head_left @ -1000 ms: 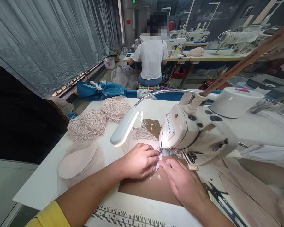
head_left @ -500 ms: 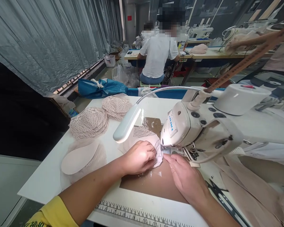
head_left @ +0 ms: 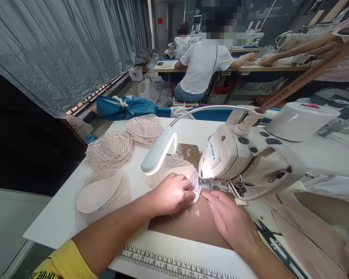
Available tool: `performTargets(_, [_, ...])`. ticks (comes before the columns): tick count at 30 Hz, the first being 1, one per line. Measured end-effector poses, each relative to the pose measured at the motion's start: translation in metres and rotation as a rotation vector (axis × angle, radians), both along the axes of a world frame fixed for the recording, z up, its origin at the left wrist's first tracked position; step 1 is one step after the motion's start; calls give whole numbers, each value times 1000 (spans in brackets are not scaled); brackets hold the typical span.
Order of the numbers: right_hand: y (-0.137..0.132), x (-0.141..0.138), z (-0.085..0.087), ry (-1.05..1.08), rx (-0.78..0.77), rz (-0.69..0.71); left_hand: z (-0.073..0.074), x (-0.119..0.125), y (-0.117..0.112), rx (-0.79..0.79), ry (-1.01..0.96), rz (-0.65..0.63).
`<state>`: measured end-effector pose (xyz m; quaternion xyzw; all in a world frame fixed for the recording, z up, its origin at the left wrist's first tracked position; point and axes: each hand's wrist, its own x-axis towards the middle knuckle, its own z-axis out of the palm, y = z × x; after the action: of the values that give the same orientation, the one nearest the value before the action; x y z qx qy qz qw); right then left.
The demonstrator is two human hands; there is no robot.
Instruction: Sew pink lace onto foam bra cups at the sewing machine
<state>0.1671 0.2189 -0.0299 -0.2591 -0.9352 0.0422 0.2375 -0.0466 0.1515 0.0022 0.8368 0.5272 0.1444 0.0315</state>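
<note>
My left hand point(head_left: 173, 195) pinching a lace-edged cup point(head_left: 186, 169), its body lying beyond the grip, my right hand point(head_left: 229, 215) at its rim, hold unclear from here.

Lace piece point(head_left: 180, 169) partly behind left hand point(head_left: 173, 193), yellow sleeve point(head_left: 68, 261) cropped (bottom edge)

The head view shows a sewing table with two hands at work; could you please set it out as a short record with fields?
left hand: curled on the lace-trimmed piece, exact grip hidden
right hand: extended, tips at that piece's right edge
sewing machine: its head close beside the piece
brown sheet: on the table, under both hands
lamp: lit, left of the machine
farther left: two lace stacks, a beige pad
seated co-worker: white top, ahead
</note>
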Motion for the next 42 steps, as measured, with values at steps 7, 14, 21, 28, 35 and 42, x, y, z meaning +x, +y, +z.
performTargets(7, [-3,-4,7,0,-25,89,1,0,-1,31,-14,-90])
performTargets(14, [-5,-8,9,-35,74,121,-5,6,-3,53,19,-54])
performTargets(21, [-2,-10,7,-91,112,53,-2,5,-1,22,-29,-8])
performTargets(28, [4,-8,-3,-37,22,-28,5,-11,-4,-117,-126,-108])
performTargets(35, [3,-12,2,-58,-77,-34,-5,-1,2,-115,-312,7])
performTargets(42, [3,-17,0,10,-111,32,1,-1,1,-122,-217,17])
